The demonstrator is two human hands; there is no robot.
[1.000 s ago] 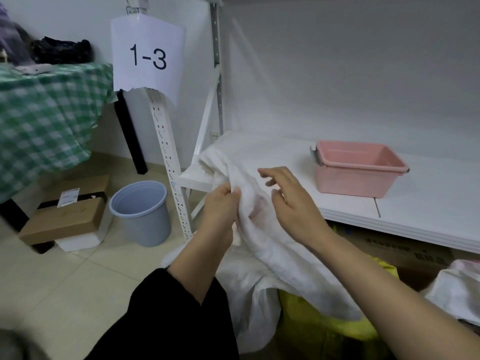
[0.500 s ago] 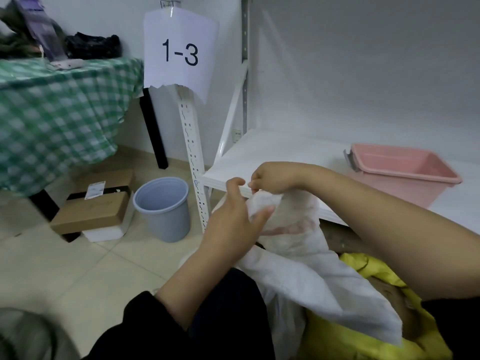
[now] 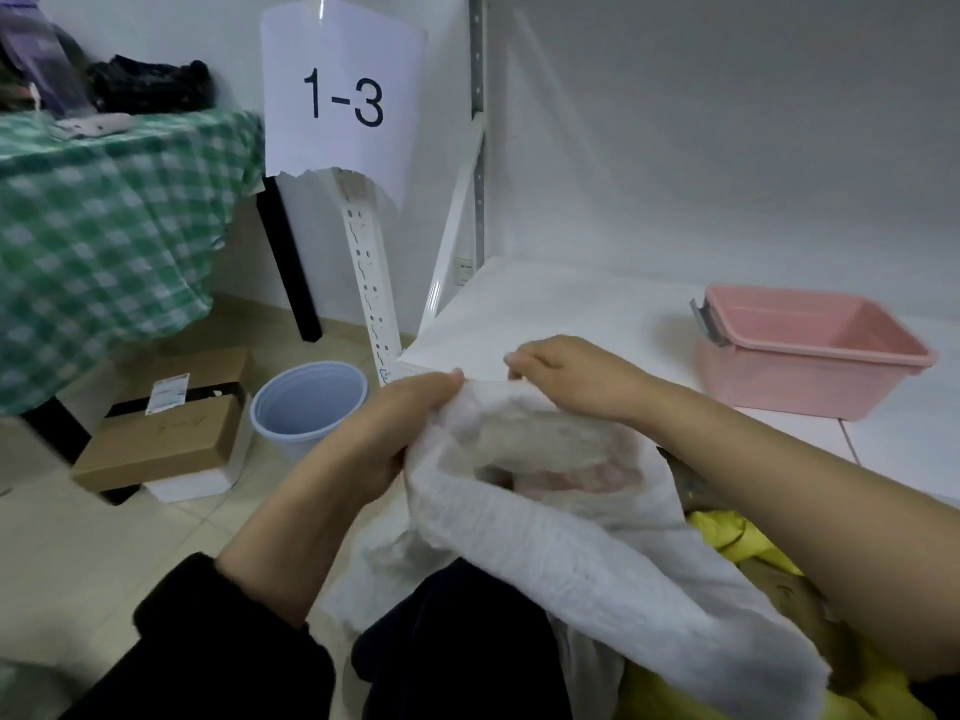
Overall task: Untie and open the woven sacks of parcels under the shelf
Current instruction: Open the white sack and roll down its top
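The white woven sack (image 3: pixel 519 522) is held up in front of the left front corner of the shelf (image 3: pixel 597 314), above the person's dark-clothed lap. Its lower part slopes down to the right across a yellow bag (image 3: pixel 727 537).

The left hand (image 3: pixel 384 428) is closed round the near left edge of the sack mouth, with its fingers (image 3: pixel 436 387) curled over the fabric. The right hand (image 3: pixel 571 379) is placed at the far rim of the mouth, where the fabric is pinched between its fingers (image 3: pixel 524 361) and thumb. The mouth is held apart between the two hands. A pale pinkish content is seen inside, too blurred to be identified.

A pink plastic bin (image 3: pixel 810 356) is set on the shelf board to the right, well apart from the hands. A paper label (image 3: pixel 343 96) marked "1-3" is fixed to the shelf upright (image 3: pixel 371 283). On the tiled floor to the left, a grey-blue bucket (image 3: pixel 306 402) is placed just beside the upright, with stacked cardboard boxes (image 3: pixel 161 444) near it. The surface at the far left is covered by a green checked cloth (image 3: pixel 104 226).
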